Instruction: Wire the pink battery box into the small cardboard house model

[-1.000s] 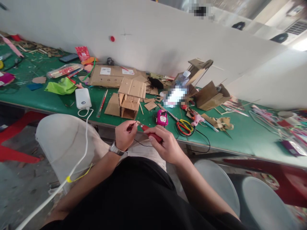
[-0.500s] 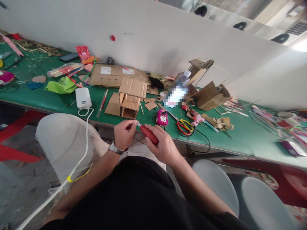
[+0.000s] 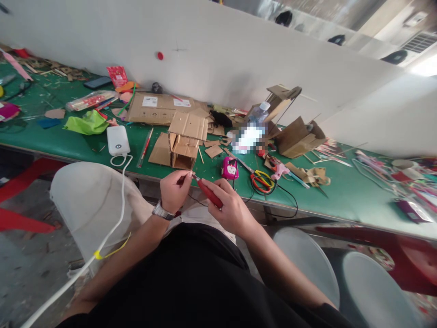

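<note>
My right hand (image 3: 229,206) is wrapped round the red handle of what looks like a utility knife (image 3: 210,193). Its short metal tip points up and left, at the fingertips of my left hand (image 3: 175,190). The left fingers are pinched together, and whatever small piece they hold is too hidden to make out. Both hands are above my lap, just off the table's near edge. Beyond them a small open cardboard box structure (image 3: 187,130) stands upright on the green table (image 3: 160,169). A purple-and-white socket adapter (image 3: 230,167) sits right of it.
Scissors (image 3: 262,181) with red and yellow handles and a pink glue gun (image 3: 280,170) lie to the right, a black cord trailing over the edge. A white power bank (image 3: 118,140) rests at left, its cable crossing my leg. Cardboard pieces (image 3: 302,136) and stools (image 3: 307,264) are at right.
The red tool has swung to a slightly different angle, with its metal tip staying close to my left fingertips. Both hands have shifted slightly left. Objects on the table stay put.
</note>
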Available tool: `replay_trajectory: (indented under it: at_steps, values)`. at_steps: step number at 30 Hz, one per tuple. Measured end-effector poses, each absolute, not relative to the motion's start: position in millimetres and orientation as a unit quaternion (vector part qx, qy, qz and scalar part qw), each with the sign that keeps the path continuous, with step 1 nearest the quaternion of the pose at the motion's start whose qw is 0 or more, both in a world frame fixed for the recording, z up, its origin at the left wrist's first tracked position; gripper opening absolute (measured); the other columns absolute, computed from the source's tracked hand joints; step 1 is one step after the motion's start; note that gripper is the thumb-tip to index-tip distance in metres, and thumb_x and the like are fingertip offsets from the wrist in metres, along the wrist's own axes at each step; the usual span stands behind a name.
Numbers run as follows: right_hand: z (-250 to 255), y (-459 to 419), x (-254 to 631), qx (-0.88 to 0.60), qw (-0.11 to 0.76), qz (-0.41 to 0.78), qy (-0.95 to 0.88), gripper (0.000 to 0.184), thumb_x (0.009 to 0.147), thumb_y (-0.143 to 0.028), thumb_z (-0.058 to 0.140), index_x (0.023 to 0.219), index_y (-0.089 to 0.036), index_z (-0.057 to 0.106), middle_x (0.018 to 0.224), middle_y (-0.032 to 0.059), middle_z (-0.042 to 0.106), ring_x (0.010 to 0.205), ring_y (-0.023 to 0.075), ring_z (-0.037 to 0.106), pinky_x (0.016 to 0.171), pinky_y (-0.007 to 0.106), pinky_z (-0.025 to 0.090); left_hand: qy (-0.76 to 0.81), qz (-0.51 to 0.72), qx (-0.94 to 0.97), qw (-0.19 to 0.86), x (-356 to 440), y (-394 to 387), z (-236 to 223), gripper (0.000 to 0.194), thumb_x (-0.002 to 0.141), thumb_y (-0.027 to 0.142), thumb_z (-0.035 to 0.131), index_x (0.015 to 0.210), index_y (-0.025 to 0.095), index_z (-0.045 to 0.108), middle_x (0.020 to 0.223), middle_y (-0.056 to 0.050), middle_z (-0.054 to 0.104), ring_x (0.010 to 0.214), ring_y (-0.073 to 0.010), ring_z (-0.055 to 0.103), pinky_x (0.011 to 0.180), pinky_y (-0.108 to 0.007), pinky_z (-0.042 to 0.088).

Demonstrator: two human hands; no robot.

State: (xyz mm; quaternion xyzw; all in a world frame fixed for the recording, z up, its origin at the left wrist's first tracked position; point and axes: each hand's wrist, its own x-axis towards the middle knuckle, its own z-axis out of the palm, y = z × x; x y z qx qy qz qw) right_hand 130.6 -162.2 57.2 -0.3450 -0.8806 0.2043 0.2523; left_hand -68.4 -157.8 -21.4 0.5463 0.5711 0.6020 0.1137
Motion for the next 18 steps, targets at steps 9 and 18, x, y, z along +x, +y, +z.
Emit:
replay_trajectory:
  at_steps: [9, 18]
  values:
    - [54, -156, 134, -0.328, 0.234, 0.195, -0.894, 0.06, 0.094, -0.008, 0.053, 0.151, -0.024, 0.062, 0.121, 0.0112, 0.055, 0.095, 0.0173, 0.065, 0.088, 0.034, 0.064, 0.572, 0.589, 0.551, 0.151, -70, -157, -20, 0.021, 0.098, 0.033, 0.066, 0.092, 0.021, 0.082, 0.084, -0.005, 0.082, 0.075, -0.0183, 0.074, 0.073, -0.028, 0.053]
    - [64, -145, 146, -0.302, 0.233, 0.168, -0.909, 0.062, 0.087, 0.002, 0.048, 0.134, -0.028, 0.076, 0.119, 0.0093, 0.059, 0.103, 0.0195, 0.066, 0.098, 0.04, 0.061, 0.54, 0.582, 0.555, 0.25, -71, -157, -18, 0.024, 0.099, 0.037, 0.065, 0.092, 0.02, 0.08, 0.075, -0.003, 0.078, 0.064, -0.0154, 0.068, 0.064, -0.026, 0.051]
